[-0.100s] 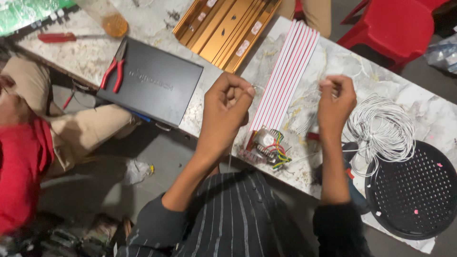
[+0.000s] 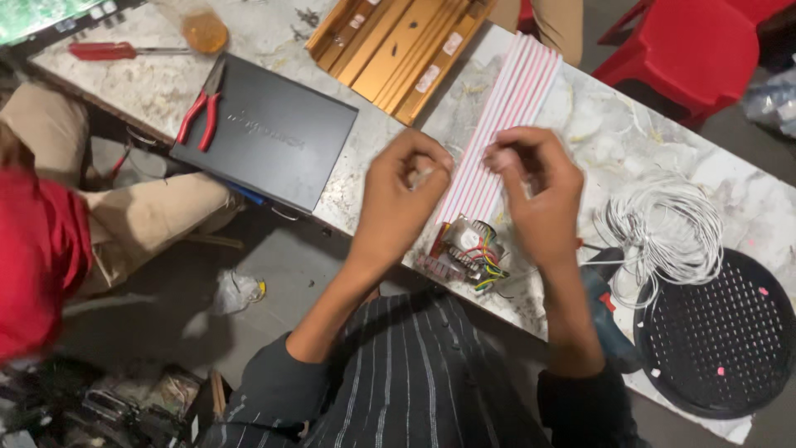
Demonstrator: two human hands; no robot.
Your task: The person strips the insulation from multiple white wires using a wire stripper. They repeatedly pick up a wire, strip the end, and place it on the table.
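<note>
My left hand [image 2: 402, 195] and my right hand [image 2: 535, 187] are raised close together over the marble table [image 2: 605, 124]. Both have their fingertips pinched shut. A small pale piece, seemingly thin white wire, shows at the left fingertips; I cannot make out a strand between the hands. Beneath them lies a long flat strip with red and white stripes [image 2: 518, 95]. A small circuit module with coloured wires [image 2: 468, 249] sits at the table's near edge, just below both hands.
A coil of white wire [image 2: 672, 224] and a black perforated round disc [image 2: 717, 332] lie to the right. A black flat box [image 2: 269, 133] with red pliers [image 2: 199, 112], a red screwdriver [image 2: 108, 51] and gold metal profiles [image 2: 398, 46] lie left. Another person [image 2: 50, 241] sits at far left.
Both hands have come much closer together above the striped strip; the right hand moved left and the left hand shifted slightly right and down.
</note>
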